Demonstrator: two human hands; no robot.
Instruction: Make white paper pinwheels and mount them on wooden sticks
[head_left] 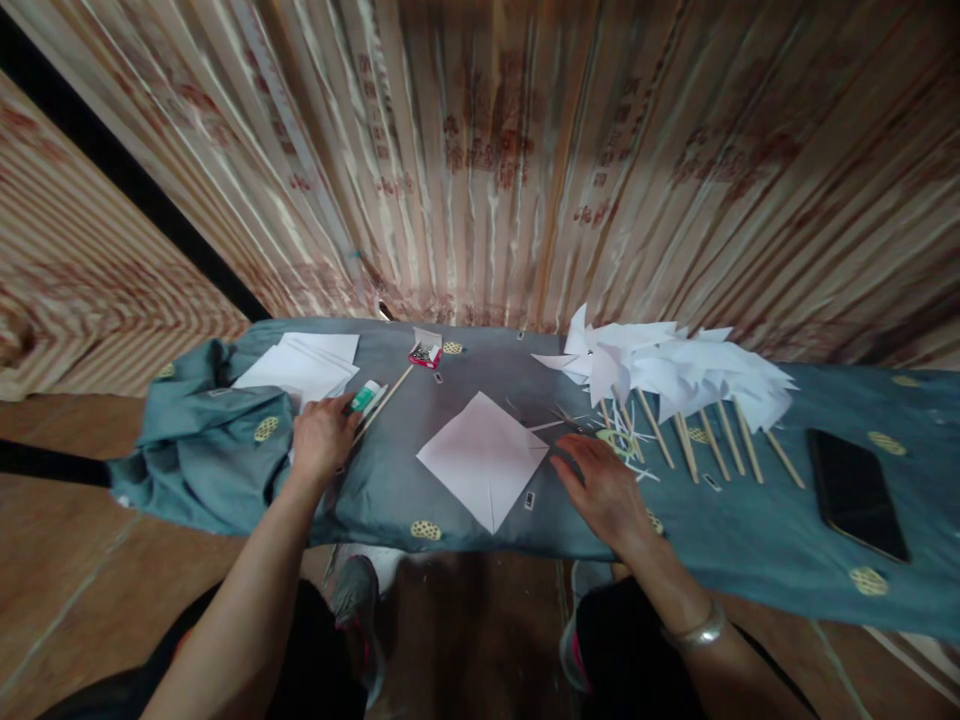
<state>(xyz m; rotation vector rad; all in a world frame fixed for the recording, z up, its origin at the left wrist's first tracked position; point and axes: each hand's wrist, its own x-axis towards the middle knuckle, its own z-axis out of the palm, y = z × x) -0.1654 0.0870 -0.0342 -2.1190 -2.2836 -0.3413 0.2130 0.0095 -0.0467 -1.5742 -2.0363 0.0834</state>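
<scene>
A square of white paper (480, 455) lies flat as a diamond on the cloth-covered table between my hands, with fine lines running in from its corners. My left hand (324, 440) is left of it, fingers curled round the lower end of a green and white glue stick (365, 397). A thin wooden stick (385, 402) lies just right of that hand. Beyond the paper's right corner, my right hand (604, 490) rests with thumb and fingers apart, holding nothing visible. Scissors with green handles (616, 440) lie right by its fingers, partly among thin paper strips (641, 470).
Several white paper pinwheels (697, 370) on wooden sticks lie in a row at the right. A black phone (857, 492) is farther right. White sheets (300, 365) and a small open red box (426, 350) lie at the left and back. A curtain (480, 170) hangs behind.
</scene>
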